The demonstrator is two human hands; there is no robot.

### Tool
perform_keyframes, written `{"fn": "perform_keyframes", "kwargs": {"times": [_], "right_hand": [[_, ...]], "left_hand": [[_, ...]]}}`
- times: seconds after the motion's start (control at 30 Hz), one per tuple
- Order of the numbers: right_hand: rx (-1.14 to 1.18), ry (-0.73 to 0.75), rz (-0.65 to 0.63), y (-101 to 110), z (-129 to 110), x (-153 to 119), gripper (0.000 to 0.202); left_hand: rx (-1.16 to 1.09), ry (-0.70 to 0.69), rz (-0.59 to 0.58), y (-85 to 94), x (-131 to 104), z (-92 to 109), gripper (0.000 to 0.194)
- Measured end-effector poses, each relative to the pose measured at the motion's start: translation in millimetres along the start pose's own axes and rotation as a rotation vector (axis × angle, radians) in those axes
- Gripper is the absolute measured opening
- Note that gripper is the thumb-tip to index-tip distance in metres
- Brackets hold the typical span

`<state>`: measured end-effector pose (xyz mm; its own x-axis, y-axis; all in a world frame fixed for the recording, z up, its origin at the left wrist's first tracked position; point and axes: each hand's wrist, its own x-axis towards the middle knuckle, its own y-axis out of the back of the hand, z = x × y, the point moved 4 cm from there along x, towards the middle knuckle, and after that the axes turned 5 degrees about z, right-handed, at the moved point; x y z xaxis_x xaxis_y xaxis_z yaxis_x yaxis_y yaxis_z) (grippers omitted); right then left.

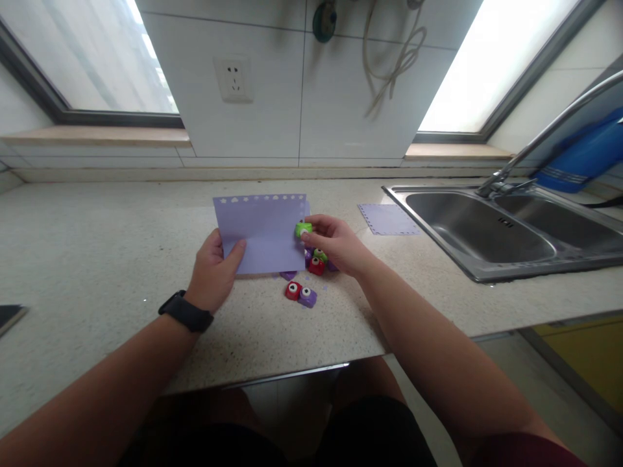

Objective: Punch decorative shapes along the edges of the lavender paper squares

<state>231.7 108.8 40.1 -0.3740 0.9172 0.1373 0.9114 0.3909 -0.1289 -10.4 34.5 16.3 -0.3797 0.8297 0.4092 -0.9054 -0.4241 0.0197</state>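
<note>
My left hand [214, 272] grips a sheet of purple paper [263, 237] by its lower left corner, thumb on the near face. Cut-out shapes run in a row along the paper's top edge. At the sheet's right edge, my right hand [335, 243] pinches a green craft punch [303, 229]. Below that hand lie another green punch [320, 255] and a red punch [316, 266], with purple ones partly hidden around them. Closer to me, a second red punch [293, 290] touches a purple punch [308, 297]. Small paper bits are scattered near them.
Another purple sheet [388, 219] with punched edges lies flat on the speckled countertop [121, 259]. To its right is a steel double sink [479, 230] with a faucet [506, 175]. A dark flat object [10, 316] sits at the far left. The tiled wall has a socket [233, 78].
</note>
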Motion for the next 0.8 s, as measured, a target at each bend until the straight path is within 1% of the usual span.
{"fn": "perform_keyframes", "kwargs": {"times": [0.3,0.47,0.8], "right_hand": [[-0.031,-0.006,0.001,0.8,1.0,-0.4,0.041],[-0.063,0.0,-0.014,0.5,0.6,-1.1,0.035],[-0.04,-0.005,-0.025,-0.5,0.1,-2.3,0.035]], "left_hand": [[0.026,-0.02,-0.001,-0.2,0.0,1.4,0.038],[0.016,-0.022,-0.001,-0.1,0.5,0.3,0.039],[0.007,-0.027,0.006,1.3,1.0,-2.2,0.039]]}}
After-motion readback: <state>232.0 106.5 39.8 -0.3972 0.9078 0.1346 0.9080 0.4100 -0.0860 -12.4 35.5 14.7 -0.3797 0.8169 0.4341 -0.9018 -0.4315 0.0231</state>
